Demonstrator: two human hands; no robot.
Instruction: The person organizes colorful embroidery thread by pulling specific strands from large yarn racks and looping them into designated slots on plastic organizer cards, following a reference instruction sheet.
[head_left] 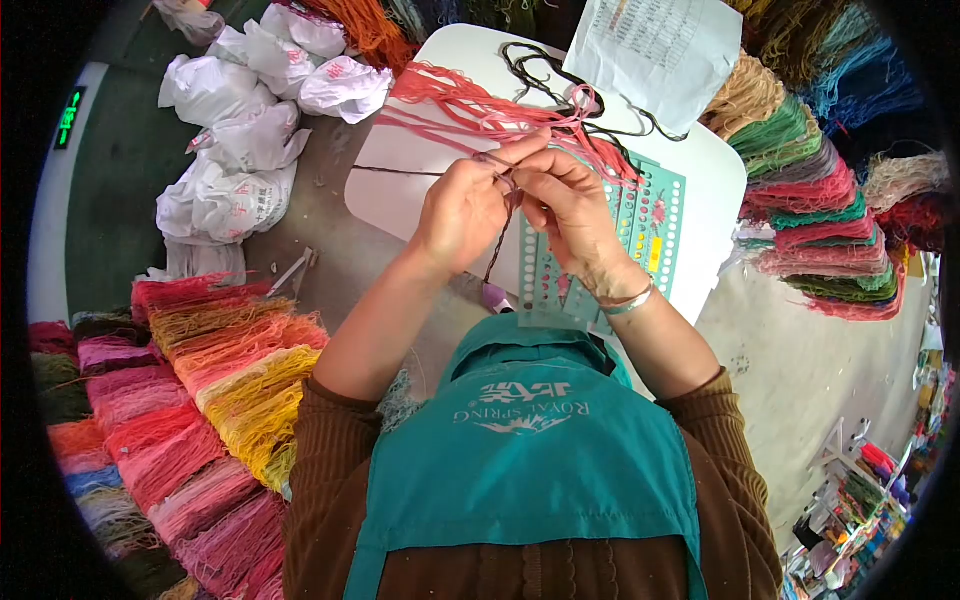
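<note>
Above the white table, my left hand (462,210) is closed on embroidery thread, its index finger stretched toward the right hand. My right hand (572,205), with a bracelet on the wrist, pinches the same threads close beside it. Dark thread (497,245) hangs in a twisted strand below the fingers, and another dark length runs off to the left. Pink thread (425,132) passes by the fingertips; more of it lies loosely across the table. Exactly which strands each hand grips is partly hidden by the fingers. Under my right hand lies a green thread card (655,220) with rows of holes.
Black thread (530,65) and a printed paper sheet (650,55) lie at the back of the white table (715,190). Hanks of coloured thread hang at the left (165,430) and right (815,210). White plastic bags (240,190) are piled at the upper left.
</note>
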